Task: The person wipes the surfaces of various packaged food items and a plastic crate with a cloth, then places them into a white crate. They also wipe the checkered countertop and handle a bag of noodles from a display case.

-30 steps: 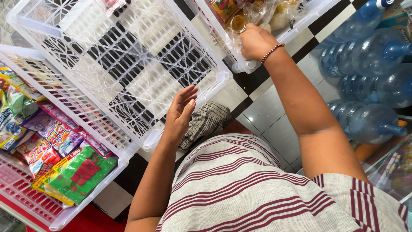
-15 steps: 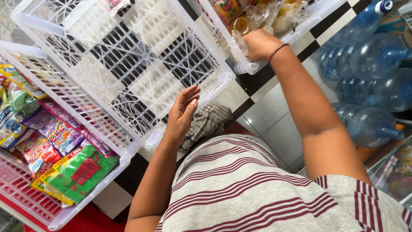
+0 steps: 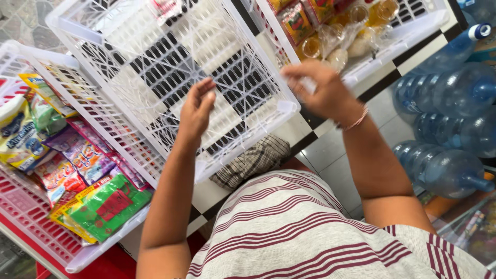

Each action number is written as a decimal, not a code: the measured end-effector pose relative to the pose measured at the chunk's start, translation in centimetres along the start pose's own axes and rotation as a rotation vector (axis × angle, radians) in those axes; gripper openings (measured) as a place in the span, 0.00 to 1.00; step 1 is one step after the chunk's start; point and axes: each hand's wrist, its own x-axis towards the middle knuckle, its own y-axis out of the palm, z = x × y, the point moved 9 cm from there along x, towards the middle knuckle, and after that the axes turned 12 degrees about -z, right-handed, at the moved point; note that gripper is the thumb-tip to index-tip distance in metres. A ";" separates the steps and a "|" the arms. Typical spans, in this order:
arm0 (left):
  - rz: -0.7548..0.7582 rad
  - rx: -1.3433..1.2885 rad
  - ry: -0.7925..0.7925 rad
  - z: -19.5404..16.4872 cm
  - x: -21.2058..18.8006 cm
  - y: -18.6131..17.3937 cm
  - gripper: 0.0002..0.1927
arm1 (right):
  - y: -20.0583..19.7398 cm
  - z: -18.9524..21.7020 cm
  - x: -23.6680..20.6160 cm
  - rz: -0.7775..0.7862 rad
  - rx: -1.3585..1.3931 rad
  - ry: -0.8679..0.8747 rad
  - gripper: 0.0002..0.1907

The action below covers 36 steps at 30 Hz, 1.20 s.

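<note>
Over the checkered floor, the empty white basket [image 3: 170, 82] sits tilted between two stocked ones. Left hand [image 3: 197, 109] hovers open above its near wall, fingers loose, holding nothing. Right hand [image 3: 320, 90] is at the basket's right rim, fingers curled; whether it clasps anything I cannot tell. Judgement: grip both rims evenly, lift level, keep clear of the snack packets [image 3: 77, 170].

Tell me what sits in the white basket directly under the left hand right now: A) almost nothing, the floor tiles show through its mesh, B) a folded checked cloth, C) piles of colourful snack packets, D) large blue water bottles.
A: the left hand hovers open over the white basket, whose mesh bottom is bare apart from one small packet at its far edge.
</note>
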 end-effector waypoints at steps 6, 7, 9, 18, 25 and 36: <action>-0.248 0.506 0.476 -3.5 12.4 -3.3 0.22 | 6.6 1.1 -1.0 0.132 0.083 0.040 0.11; -0.306 0.647 0.604 -4.4 14.0 -3.4 0.22 | 7.3 1.0 -0.9 0.139 0.090 0.037 0.11; -0.386 0.744 0.629 -4.5 17.5 -3.8 0.24 | 8.7 0.9 -0.8 0.155 0.107 0.038 0.11; -0.722 0.289 0.229 -3.2 25.9 -8.2 0.31 | 15.2 -1.5 4.1 0.243 0.302 0.127 0.17; -0.623 -0.294 0.380 -3.5 25.7 -8.5 0.22 | 27.8 -13.0 15.9 -0.121 0.690 0.695 0.23; -0.498 -0.386 0.231 -2.8 27.0 -8.2 0.28 | 33.6 -13.1 24.6 -0.001 -0.355 0.237 0.51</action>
